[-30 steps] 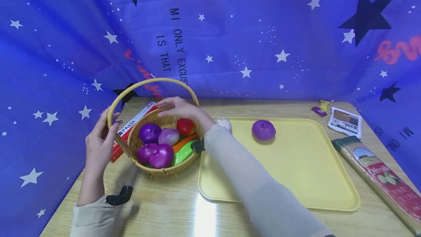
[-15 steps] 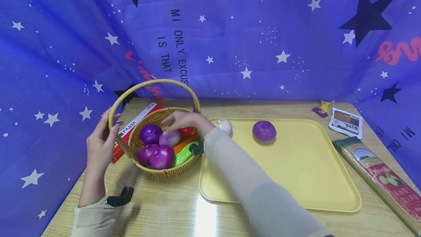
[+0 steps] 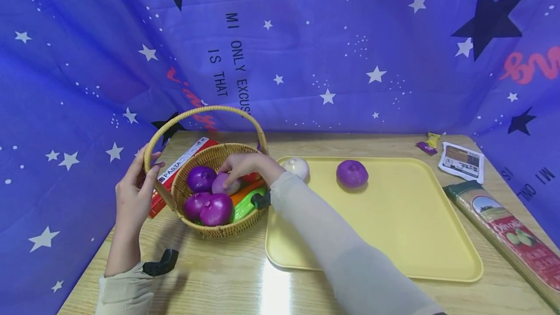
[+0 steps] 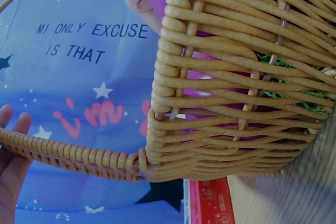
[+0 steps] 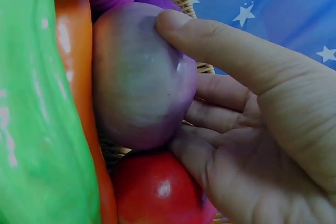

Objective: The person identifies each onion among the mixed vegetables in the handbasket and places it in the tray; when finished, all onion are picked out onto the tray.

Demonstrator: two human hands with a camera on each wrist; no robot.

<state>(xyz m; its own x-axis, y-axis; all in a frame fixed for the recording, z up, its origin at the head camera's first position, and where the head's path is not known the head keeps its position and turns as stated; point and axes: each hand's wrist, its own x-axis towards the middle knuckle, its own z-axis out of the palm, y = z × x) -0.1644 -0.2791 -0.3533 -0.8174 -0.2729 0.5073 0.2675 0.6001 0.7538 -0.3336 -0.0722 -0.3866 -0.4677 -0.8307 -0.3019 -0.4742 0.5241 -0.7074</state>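
Contact has replaced hovering: a second ago the right hand (image 3: 247,164) hung over the back of the round tan wicker basket (image 3: 218,231); now it has dropped inside, onto the glossy pale-purple rounded onion (image 5: 134,82). I read that as the reach giving way to a grip, the onion not yet lifted. It sits near the middle of the basket, just beside the shiny red round tomato (image 5: 157,190) and the slender orange carrot (image 5: 71,35).

The right hand is partly closed, gripping the onion: its thumb tip lies on one side, its fingers behind the other; how firmly, I cannot tell. At the left side of the basket, the left hand (image 3: 134,189) is closed round the arched, cane-wrapped handle (image 3: 214,108). Right of the basket lies the flat yellow rectangular tray (image 3: 393,218).
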